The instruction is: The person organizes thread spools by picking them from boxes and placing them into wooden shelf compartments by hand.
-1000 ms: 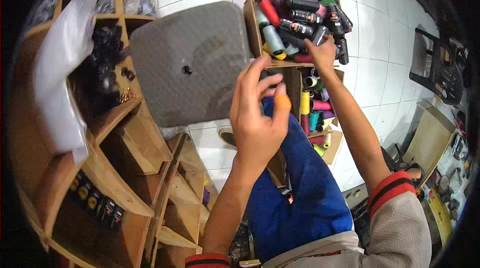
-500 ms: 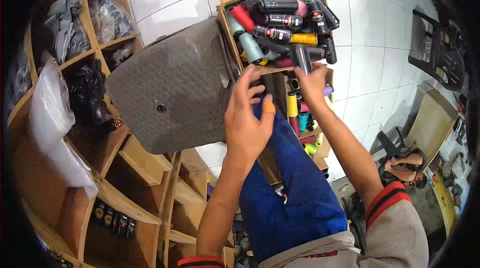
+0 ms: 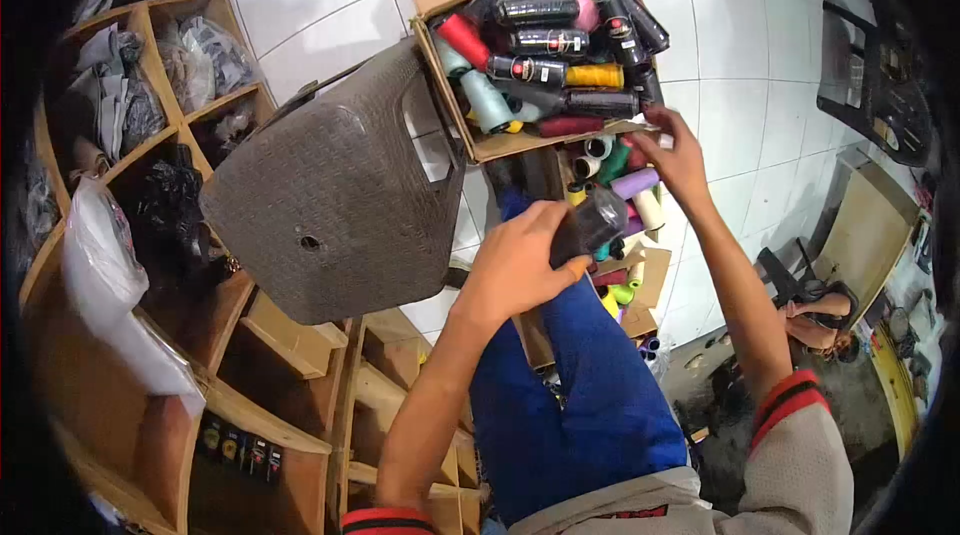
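My left hand [image 3: 515, 270] is wrapped round a black thread spool [image 3: 583, 232] in clear plastic and holds it above my knee. My right hand [image 3: 680, 155] is at the near right corner of the upper cardboard box [image 3: 540, 143], fingers bent together by a small whitish piece that I cannot make out. That box is heaped with thread spools, many black ones [image 3: 550, 41] in wrap, and red, pink, yellow [image 3: 595, 75] and pale green ones. Below it, a second box holds loose coloured spools, among them a lilac spool [image 3: 635, 183] and a cream spool [image 3: 648, 210].
A dark woven-textured plastic stool [image 3: 330, 195] stands left of the boxes. Wooden shelves [image 3: 190, 355] with bagged goods line the left side. At the right are a black plastic frame [image 3: 875, 95], a leaning board [image 3: 870, 210] and clutter on white floor tiles [image 3: 735, 125].
The black spool has passed from my right hand to my left, which was open before. My right hand has moved slightly right, to the upper box's corner.
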Demonstrator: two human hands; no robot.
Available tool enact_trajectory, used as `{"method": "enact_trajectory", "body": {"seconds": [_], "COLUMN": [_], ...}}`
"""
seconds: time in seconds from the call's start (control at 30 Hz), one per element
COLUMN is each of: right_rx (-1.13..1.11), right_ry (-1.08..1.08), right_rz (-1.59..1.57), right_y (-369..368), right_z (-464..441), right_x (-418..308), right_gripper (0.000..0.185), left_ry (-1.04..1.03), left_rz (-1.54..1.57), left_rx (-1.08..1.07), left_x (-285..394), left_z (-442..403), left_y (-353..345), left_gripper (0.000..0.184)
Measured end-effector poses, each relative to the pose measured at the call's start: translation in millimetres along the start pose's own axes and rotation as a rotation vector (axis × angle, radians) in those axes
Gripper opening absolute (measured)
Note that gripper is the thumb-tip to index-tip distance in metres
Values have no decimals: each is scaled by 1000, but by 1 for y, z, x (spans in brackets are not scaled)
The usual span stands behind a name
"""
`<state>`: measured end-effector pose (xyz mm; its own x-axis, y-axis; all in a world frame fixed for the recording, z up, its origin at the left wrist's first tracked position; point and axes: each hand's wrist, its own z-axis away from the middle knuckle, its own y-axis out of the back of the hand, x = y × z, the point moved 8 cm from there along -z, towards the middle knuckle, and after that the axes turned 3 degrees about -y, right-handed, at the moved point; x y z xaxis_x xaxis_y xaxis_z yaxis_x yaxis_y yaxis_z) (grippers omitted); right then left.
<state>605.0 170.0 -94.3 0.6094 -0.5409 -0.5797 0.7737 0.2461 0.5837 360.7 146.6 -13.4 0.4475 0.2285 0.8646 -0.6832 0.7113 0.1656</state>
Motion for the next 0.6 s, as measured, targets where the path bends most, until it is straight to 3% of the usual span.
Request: {"method": "enact_trajectory", "body": {"seconds": [0.03,0.13,0.27,0.43,0.57,0.6], "right_rx": [151,162,154,167,1,-32], "right_ry": [349,511,532,456,240,269], "right_rz": [448,893,1082,969,483,334], "right_y": [-5,-38,-56,-43,-26,-24], "right_z": [-12,-24,-42,-25,21,42], "right_x": [-16,-26,-7,-12,-17,-41], "right_gripper": [44,53,43,52,63,60], "left_ry": [46,200,207,177,7,-2], "left_rz": [113,490,836,1095,1219,1304], "left_rx": [30,29,35,107,148,140], "left_x": [-8,-27,-29,-25,-37,-36], "left_z": [1,13,28,49,65,71], "left_y": [4,0,8,30,32,32], "left_gripper": [53,50,42,35,68,80]}}
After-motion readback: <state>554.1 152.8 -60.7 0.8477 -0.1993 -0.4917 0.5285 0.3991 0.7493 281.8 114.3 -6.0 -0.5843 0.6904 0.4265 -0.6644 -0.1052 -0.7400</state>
